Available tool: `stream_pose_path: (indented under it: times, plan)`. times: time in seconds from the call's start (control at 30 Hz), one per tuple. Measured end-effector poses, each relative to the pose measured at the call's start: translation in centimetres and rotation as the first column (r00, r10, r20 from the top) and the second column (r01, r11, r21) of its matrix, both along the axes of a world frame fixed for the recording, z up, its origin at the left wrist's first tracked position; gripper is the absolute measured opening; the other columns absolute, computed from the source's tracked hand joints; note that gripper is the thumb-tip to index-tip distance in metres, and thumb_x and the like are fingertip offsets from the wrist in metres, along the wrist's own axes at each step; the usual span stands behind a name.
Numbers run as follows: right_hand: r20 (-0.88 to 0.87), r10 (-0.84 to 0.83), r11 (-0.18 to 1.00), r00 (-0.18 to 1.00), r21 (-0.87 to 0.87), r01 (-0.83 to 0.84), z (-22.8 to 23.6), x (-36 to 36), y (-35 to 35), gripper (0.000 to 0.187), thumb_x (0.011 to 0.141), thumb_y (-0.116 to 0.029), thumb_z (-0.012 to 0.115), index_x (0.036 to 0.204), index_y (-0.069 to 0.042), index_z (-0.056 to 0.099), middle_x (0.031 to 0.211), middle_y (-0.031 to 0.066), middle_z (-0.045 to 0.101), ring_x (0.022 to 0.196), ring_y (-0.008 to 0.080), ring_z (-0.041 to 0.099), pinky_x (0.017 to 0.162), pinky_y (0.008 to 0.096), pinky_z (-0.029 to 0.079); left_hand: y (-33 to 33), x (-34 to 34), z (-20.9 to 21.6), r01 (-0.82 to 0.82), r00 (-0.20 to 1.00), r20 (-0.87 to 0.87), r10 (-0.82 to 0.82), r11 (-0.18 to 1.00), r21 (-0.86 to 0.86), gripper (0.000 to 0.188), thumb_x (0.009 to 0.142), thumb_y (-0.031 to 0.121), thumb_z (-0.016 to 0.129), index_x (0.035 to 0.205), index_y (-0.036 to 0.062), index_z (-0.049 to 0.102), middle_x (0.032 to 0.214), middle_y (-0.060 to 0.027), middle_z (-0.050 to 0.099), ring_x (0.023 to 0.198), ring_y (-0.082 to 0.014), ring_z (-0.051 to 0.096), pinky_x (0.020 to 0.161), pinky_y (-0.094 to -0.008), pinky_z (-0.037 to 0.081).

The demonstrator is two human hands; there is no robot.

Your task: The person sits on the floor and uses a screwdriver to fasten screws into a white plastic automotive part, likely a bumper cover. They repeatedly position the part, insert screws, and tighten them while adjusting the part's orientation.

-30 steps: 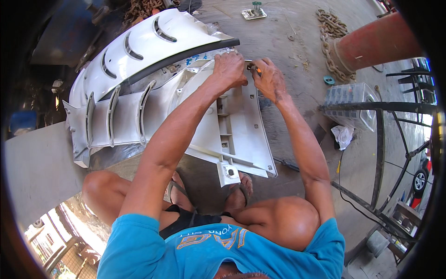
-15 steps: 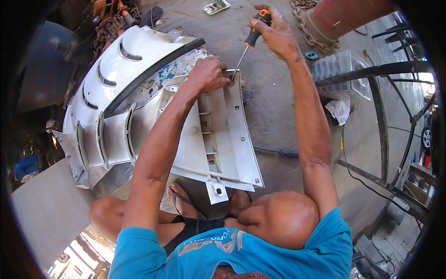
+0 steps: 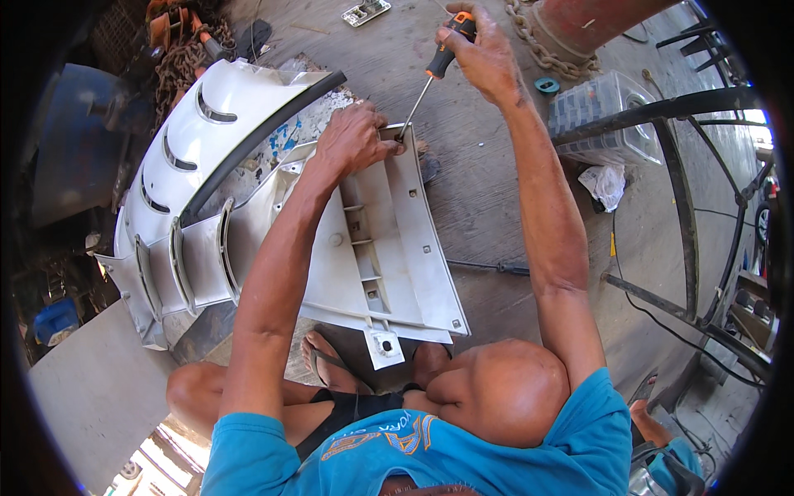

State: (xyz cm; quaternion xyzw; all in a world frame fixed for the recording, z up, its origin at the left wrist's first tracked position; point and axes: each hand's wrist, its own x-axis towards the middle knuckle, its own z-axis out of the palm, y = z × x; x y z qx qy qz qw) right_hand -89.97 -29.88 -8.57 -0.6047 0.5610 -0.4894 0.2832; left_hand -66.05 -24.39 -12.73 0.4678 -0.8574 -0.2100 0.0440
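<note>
In my right hand (image 3: 488,64) is a screwdriver (image 3: 441,63) with an orange and black handle; the fingers wrap the handle. Its thin shaft slants down to the far right corner of a white ribbed plastic panel (image 3: 418,281). The tip meets a small clip or hole there, partly hidden by my thumb. My left hand (image 3: 354,139) grips the panel's far edge right beside the tip, thumb bent towards the corner. Joined or lying against the panel on the left is a curved glossy white vehicle body part (image 3: 248,81) with crescent slots and a dark edge strip.
A clear plastic organizer box (image 3: 604,107) stands to the right, behind a black metal frame (image 3: 680,207). Chain (image 3: 538,45) lies round a red post (image 3: 591,29) at the far right. Rusty chains (image 3: 175,74) are heaped at the far left. Part of another person's leg (image 3: 652,423) shows lower right.
The panel, both hands and the surroundings sit slightly further left in the picture. The screwdriver stays at the same corner, and both grips hold. A leg and blue-green cloth now show lower right.
</note>
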Motion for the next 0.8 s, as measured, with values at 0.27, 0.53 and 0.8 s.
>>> stream_pose_path:
  times: [0.27, 0.53, 0.8]
  plan:
    - [0.03, -0.002, 1.0, 1.0, -0.027, 0.003, -0.6, -0.3, 0.1, 0.038, 0.093, -0.012, 0.07, 0.129, -0.002, 0.06, 0.09, 0.0063, 0.064, 0.084, 0.0168, 0.064, 0.075, 0.0334, 0.054, 0.2, -0.1, 0.3, -0.017, 1.0, 0.006, 0.017, 1.0, 0.018, 0.056, 0.081, 0.051, 0.08, 0.109, 0.0016, 0.079, 0.097, -0.0162, 0.062, 0.098, -0.0339, 0.063, 0.086, -0.0449, 0.05]
    - [-0.166, -0.107, 0.994, 0.98, -0.054, 0.099, -0.3, -1.6, 1.2, 0.052, 0.089, -0.037, 0.08, 0.127, -0.005, 0.066, 0.096, 0.0115, 0.069, 0.086, 0.0191, 0.067, 0.078, 0.0343, 0.055, 0.3, -0.3, 0.8, -0.061, 0.998, -0.014, 0.063, 0.995, 0.077, 0.058, 0.079, 0.051, 0.081, 0.107, 0.0, 0.078, 0.1, -0.0196, 0.063, 0.099, -0.0379, 0.063, 0.089, -0.0468, 0.05]
    - [-0.218, -0.182, 0.983, 0.959, -0.037, 0.178, -0.2, -2.0, 2.0, 0.065, 0.081, -0.053, 0.084, 0.115, -0.001, 0.066, 0.086, 0.0135, 0.07, 0.077, 0.0245, 0.068, 0.074, 0.0392, 0.056, 0.3, -0.3, 0.7, -0.085, 0.996, -0.021, 0.087, 0.994, 0.074, 0.055, 0.078, 0.051, 0.081, 0.1, 0.001, 0.079, 0.1, -0.0239, 0.064, 0.1, -0.0417, 0.063, 0.09, -0.049, 0.05]
